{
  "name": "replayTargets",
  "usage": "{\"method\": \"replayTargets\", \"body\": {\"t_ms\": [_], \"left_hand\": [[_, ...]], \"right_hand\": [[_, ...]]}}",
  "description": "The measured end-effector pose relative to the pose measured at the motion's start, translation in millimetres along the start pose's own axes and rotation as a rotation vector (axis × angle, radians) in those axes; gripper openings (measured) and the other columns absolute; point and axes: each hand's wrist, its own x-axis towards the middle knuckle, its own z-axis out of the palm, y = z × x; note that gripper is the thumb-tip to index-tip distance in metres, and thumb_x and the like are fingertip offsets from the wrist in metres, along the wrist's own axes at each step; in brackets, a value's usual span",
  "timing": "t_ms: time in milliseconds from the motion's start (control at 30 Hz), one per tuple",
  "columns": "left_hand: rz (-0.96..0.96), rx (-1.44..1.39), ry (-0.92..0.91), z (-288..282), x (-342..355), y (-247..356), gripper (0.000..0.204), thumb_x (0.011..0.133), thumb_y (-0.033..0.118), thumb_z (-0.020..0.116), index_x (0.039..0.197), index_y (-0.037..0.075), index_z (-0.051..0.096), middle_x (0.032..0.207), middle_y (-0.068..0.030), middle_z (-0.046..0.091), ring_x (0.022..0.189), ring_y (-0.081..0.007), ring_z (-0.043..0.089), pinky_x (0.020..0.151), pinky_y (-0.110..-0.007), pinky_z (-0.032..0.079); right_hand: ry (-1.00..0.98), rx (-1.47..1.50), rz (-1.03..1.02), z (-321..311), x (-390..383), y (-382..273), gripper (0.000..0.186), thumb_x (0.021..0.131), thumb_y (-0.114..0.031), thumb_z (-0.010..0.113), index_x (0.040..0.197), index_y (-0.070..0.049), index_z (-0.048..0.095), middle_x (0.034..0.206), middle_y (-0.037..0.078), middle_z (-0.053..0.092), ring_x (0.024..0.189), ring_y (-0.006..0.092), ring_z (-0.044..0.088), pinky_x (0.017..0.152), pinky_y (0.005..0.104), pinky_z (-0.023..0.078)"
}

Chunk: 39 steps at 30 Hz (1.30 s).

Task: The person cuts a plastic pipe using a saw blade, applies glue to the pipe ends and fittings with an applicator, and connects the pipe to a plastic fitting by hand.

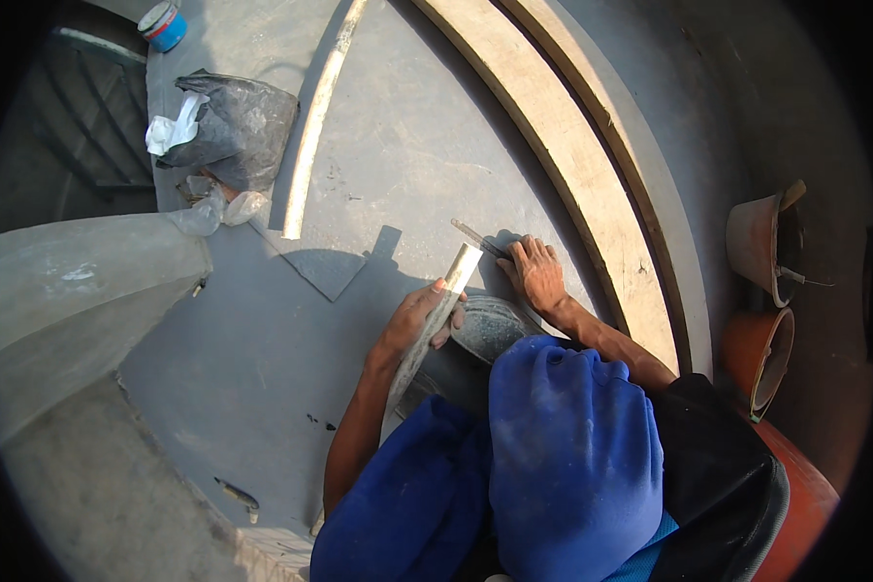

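My left hand (423,312) is closed around a pale length of pipe (466,260), held at a slant with its far end upward. My right hand (536,276) lies farther right, fingers curled over the dark handle of a thin, serrated tool (470,230) on the grey floor. A shallow, grey-stained basin (495,328) is just below and between my hands, partly hidden by my blue-clad legs. Another long pale strip (315,131) lies beyond them on the floor.
Two curved wooden beams (577,179) arc along the right. Two buckets (752,242) sit beside the right wall. A black plastic bag (242,126) and blue tin (167,34) lie upper left, near a metal grille (92,150). A small tool (242,500) lies lower left.
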Motion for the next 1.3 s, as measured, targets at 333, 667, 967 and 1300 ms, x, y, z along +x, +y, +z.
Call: {"method": "replayTargets", "body": {"t_ms": [333, 667, 967, 1300], "left_hand": [[0.042, 0.204, 0.012, -1, 16, -21, 0.047, 0.096, 0.045, 0.039, 0.104, 0.0, 0.049, 0.064, -0.0003, 0.044, 0.044, -0.0052, 0.039, 0.04, -0.02, 0.033], [-0.023, 0.169, 0.071, -4, 26, -27, 0.042, 0.095, 0.043, 0.042, 0.102, 0.002, 0.05, 0.065, 0.0003, 0.046, 0.048, -0.005, 0.04, 0.044, -0.02, 0.035], [-0.055, 0.047, -0.028, -16, 28, -27, 0.049, 0.094, 0.048, 0.038, 0.101, 0.002, 0.051, 0.062, 0.0018, 0.042, 0.044, -0.005, 0.038, 0.04, -0.02, 0.033], [-0.064, 0.041, -0.023, -16, 29, -27, 0.048, 0.093, 0.05, 0.04, 0.1, 0.003, 0.051, 0.06, 0.0021, 0.041, 0.043, -0.0052, 0.038, 0.039, -0.02, 0.031]], "right_hand": [[0.198, 0.323, 0.276, -39, -6, -6, 0.017, 0.094, -0.017, 0.046, 0.1, -0.001, 0.045, 0.073, 0.022, 0.057, 0.065, 0.0369, 0.06, 0.056, 0.0433, 0.046], [-0.198, 0.394, -0.079, -41, -20, -42, 0.025, 0.096, -0.027, 0.042, 0.103, -0.003, 0.045, 0.076, 0.021, 0.062, 0.065, 0.0396, 0.062, 0.054, 0.0444, 0.049], [-0.056, 0.332, -0.076, -37, -6, -35, 0.02, 0.096, -0.024, 0.042, 0.094, -0.004, 0.044, 0.07, 0.019, 0.062, 0.057, 0.0358, 0.061, 0.045, 0.0415, 0.047], [-0.049, 0.209, -0.099, -29, -2, -36, 0.022, 0.094, -0.024, 0.048, 0.087, -0.004, 0.044, 0.052, 0.015, 0.056, 0.041, 0.031, 0.055, 0.037, 0.0395, 0.041]]}}
